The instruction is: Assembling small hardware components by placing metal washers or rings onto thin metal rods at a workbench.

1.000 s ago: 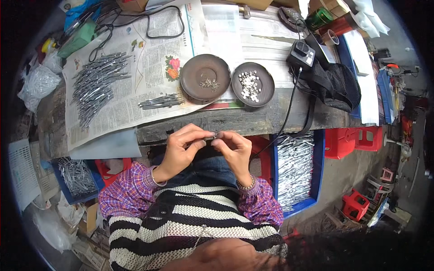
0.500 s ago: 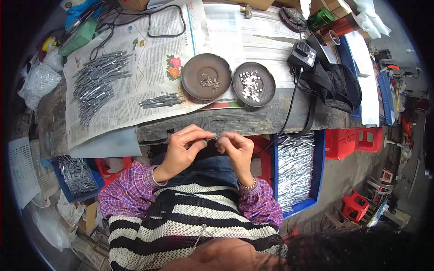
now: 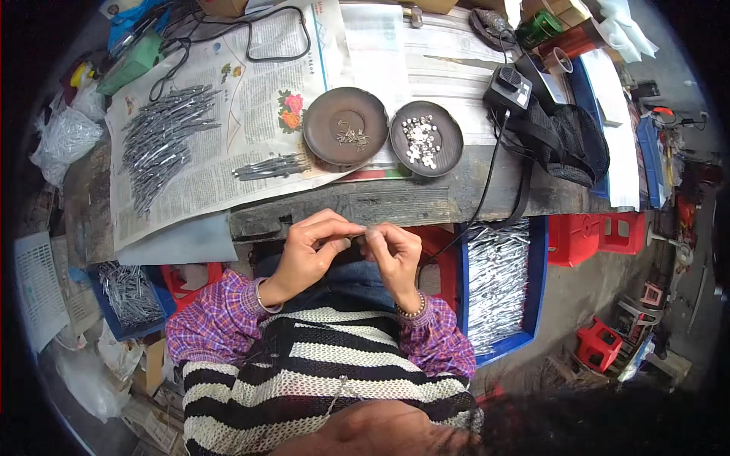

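Observation:
In front of the table edge my left hand (image 3: 310, 247) and my right hand (image 3: 397, 254) meet at the fingertips. Each is closed in a pinch; whatever sits between the fingers is too small to make out. Just beyond them on the table stands a round brown dish (image 3: 325, 114) holding small metal pins (image 3: 351, 137). Beside it, to the right, a second dark dish (image 3: 455, 148) holds small white pieces (image 3: 420, 139). A small bundle of thin dark metal rods (image 3: 270, 166) lies left of the dishes, and a large pile of similar rods (image 3: 167, 137) farther left.
Newspaper (image 3: 258, 106) covers the table's left part. A black device with a cord (image 3: 508, 91) and a black mesh bag (image 3: 566, 148) lie right. Below the table edge, blue bins (image 3: 537, 281) of metal parts stand on both sides, near red stools (image 3: 597, 342).
My right hand has shifted slightly left, its fingertips closer to those of my left hand. The left hand has barely moved, and the things on the table lie as before.

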A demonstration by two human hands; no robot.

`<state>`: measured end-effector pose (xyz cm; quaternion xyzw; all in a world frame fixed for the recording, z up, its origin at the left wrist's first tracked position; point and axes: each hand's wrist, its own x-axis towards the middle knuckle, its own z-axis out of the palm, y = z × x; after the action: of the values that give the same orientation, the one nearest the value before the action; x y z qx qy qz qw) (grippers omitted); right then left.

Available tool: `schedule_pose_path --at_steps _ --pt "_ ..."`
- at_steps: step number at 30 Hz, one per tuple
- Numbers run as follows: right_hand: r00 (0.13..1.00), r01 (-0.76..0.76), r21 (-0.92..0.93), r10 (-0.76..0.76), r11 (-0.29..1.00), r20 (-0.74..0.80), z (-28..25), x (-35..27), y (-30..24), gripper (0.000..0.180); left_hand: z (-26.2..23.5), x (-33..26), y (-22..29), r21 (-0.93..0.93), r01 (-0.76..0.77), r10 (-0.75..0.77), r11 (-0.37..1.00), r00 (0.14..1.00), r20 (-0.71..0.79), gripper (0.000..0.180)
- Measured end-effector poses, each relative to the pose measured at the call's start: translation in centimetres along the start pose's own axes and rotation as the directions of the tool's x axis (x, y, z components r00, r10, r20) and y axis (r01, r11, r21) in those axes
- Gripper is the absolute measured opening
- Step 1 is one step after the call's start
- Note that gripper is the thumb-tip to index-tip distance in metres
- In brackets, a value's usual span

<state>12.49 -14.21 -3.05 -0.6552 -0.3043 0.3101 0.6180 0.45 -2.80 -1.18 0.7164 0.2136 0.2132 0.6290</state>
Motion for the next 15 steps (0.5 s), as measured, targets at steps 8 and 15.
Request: schedule_pose_path --at_steps 8,15 --pt "0.944 -0.328 0.37 0.308 0.869 0.114 -0.36 0.15 0.57 0.014 -0.43 0.1 0.4 -0.067 0.094 -0.094 0.993 0.996 0.01 0.025" --pt "0.995 -0.038 0.027 0.04 0.999 -0.087 -0.22 -0.27 0.52 0.006 -0.12 0.14 0.28 -0.026 0.049 -0.049 0.998 0.999 0.007 0.023"
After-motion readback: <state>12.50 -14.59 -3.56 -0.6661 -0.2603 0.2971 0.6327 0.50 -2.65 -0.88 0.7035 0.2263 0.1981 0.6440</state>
